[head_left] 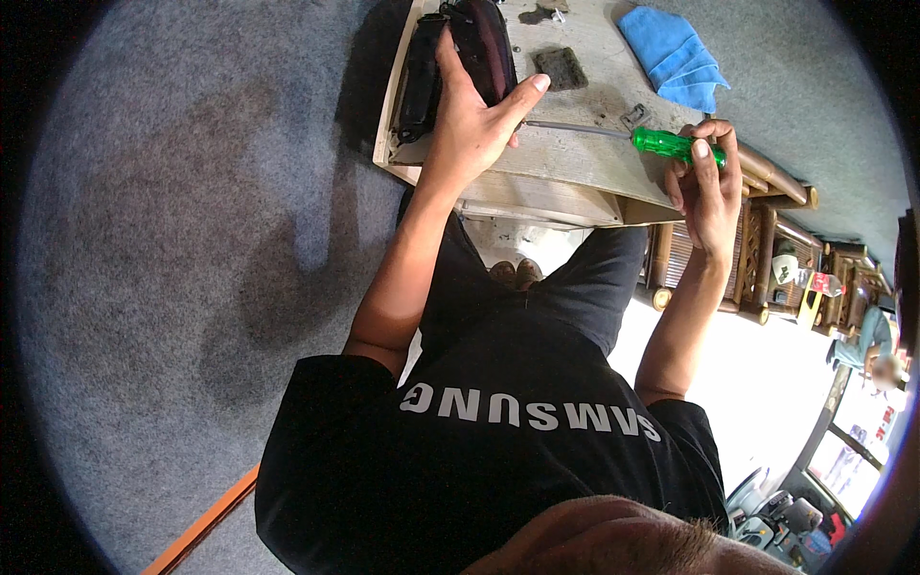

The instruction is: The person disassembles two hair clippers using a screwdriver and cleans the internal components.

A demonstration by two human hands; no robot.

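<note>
My right hand (707,177) is closed round the green, see-through handle of a screwdriver (661,144). Its thin metal shaft points left, and the tip ends beside my left hand (471,125). That hand steadies a long, black housing with a dark reddish, glossy side (491,48), its thumb and a finger spread apart over the near end. The other fingers are mostly hidden below the palm. The housing lies at the left end of a worn, pale wooden table (585,158); its exact kind cannot be made out.
A folded blue cloth (673,57) lies at the table's far right. Nearer the middle are a dark square pad (561,69) and a small metal piece (634,117). Bamboo furniture (757,240) stands at the right, with another person (874,340) far beyond. A grey wall (192,192) rises on the left.
</note>
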